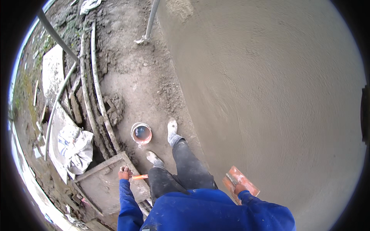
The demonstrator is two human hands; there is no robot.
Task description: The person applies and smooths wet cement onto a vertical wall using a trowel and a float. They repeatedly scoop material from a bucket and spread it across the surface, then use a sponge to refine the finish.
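Observation:
My right hand (pixel 239 190), in a blue sleeve, grips the bar handle of a flat reddish trowel (pixel 249 183) smeared with cement, over the edge of the wet grey concrete surface (pixel 269 96). At the lower left, my left hand (pixel 125 173) has curled fingers round what looks like the end of a narrow orange tool (pixel 139 176), seen edge-on beside my left thigh. A light bucket (pixel 141 140) with murky liquid stands just ahead of my left boot (pixel 153 158), on rough dirt.
A cement-caked board or tray (pixel 104 179) lies left of me, near a white sack (pixel 75 150). Long pipes (pixel 98 88), a pale panel (pixel 53 67) and rubble line the left side. An upright pole (pixel 150 21) stands ahead beside the concrete's edge (pixel 173 73).

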